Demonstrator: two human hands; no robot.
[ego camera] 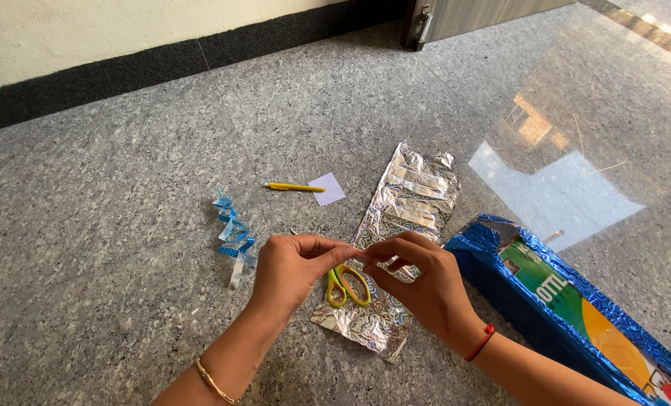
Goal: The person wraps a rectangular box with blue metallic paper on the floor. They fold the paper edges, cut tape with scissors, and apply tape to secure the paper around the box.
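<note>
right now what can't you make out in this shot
- What the left hand and right hand pinch between their fingertips: too small, covered by the fingers.
- Scissors: blades hidden behind the hands; only the yellow-green handles show.
- Long box in blue foil wrap: its far end is cut off by the frame's lower right edge.
- Silver patterned foil sheet: its middle is hidden by the hands.

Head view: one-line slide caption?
Left hand and right hand pinch together above yellow-handled scissors on silver wrapping paper.
</note>
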